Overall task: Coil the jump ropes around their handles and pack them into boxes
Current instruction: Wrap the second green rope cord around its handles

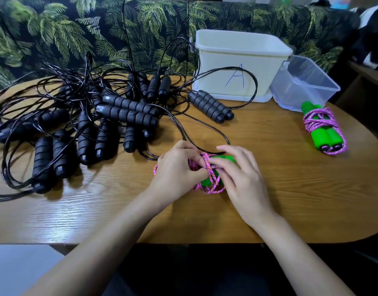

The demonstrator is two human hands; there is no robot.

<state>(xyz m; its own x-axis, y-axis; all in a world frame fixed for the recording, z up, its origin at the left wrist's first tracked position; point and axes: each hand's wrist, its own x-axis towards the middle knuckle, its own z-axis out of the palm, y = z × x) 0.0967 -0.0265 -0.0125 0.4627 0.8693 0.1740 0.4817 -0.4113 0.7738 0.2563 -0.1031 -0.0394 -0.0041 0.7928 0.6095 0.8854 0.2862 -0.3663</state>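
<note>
We see the pink jump rope (214,184) over the near desk (269,199), green handles (207,180) pointing far-right toward box A (237,67), between left hand (176,168) and right hand (242,175) (both grips clamped on it, right nearer).

Pink rope (214,183) sits partly wound round green handles (227,158), front-centre of the surface. Coiled twin (325,129) lies by the right edge, black ropes (124,110) tangle left, white box (237,67) and clear box (305,82) stand back-right.

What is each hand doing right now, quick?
Left hand: closed, gripping the pink jump rope.
Right hand: closed, pinching the cord of the same rope against its green handles.
</note>
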